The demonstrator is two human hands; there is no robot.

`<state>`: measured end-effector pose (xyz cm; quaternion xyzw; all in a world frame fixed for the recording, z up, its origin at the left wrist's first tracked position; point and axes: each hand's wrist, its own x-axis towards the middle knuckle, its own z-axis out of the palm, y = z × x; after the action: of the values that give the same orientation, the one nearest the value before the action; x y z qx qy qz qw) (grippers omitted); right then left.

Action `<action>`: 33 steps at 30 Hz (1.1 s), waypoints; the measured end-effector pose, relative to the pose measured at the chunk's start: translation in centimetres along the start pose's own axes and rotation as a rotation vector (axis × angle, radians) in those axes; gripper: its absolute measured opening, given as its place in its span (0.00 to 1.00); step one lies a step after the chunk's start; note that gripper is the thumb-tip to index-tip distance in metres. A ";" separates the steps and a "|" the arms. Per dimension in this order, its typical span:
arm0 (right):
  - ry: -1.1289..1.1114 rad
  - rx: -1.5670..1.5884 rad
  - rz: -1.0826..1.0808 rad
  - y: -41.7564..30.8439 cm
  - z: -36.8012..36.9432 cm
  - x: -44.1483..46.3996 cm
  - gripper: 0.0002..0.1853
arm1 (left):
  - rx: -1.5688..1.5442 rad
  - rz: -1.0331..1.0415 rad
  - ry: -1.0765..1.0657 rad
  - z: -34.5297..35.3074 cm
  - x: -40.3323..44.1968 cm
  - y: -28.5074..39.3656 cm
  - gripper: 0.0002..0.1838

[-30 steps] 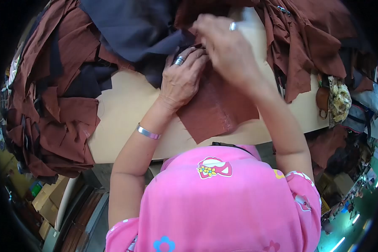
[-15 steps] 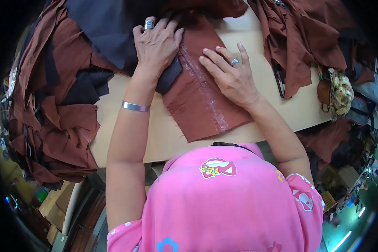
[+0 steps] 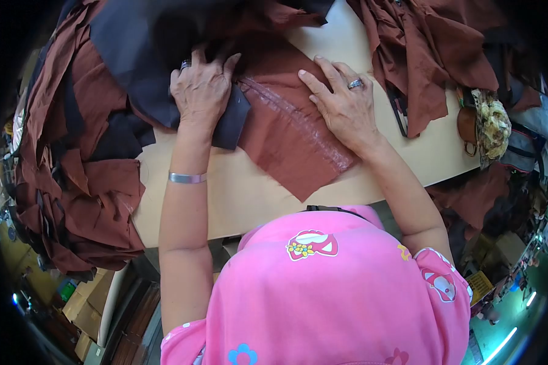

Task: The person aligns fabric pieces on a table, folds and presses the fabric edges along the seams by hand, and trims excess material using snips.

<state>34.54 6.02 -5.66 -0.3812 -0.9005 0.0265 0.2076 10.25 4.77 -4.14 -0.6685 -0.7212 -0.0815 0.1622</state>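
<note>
A reddish-brown piece of cloth (image 3: 274,140) lies on the table, with a pale whitish seam strip running diagonally across it. My right hand (image 3: 347,106), a ring on one finger, rests open along its right side, fingers spread over the cloth. Dark navy cloth (image 3: 140,55) overlaps the brown piece on the left and top. On that dark cloth lies my left hand (image 3: 202,91), also ringed, with its fingers apart and pointing away from me; some fingertips fade into shadow. A small dark flap (image 3: 230,125) sticks out beside the left wrist.
Heaped brown and dark cloth (image 3: 85,182) hangs over the table's left side. More brown cloth (image 3: 426,73) is bunched at the right. Near it are a brown leather-like item (image 3: 468,131) and a cream ruffled bundle (image 3: 493,125). The pale table (image 3: 225,201) ends close to my body.
The brown piece has turned, its near corner now pointing towards me and its seam strip slanting more. My left hand has shifted left and slightly nearer; my right hand has moved slightly right.
</note>
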 end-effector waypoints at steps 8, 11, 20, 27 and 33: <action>-0.052 -0.048 -0.064 0.1 -0.3 0.2 0.23 | -0.255 0.564 -0.050 0.3 2.6 -0.9 0.16; -0.050 -0.026 -0.058 0.4 -0.3 0.2 0.23 | -0.274 0.304 -0.034 1.8 2.1 -1.6 0.16; -0.262 0.152 0.196 0.0 -3.7 0.7 0.31 | -0.031 0.190 0.022 0.3 -0.5 -2.7 0.08; -0.109 0.347 0.098 0.6 -1.7 0.2 0.28 | -0.608 0.625 -0.113 -5.1 -2.7 4.9 0.12; -0.049 0.204 0.043 1.7 -1.4 -0.5 0.25 | -0.742 0.591 -0.179 -2.4 -4.4 5.5 0.14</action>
<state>36.58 6.74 -4.96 -0.3766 -0.8895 0.1318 0.2228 16.21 0.36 -3.96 -0.8620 -0.4337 -0.2258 -0.1336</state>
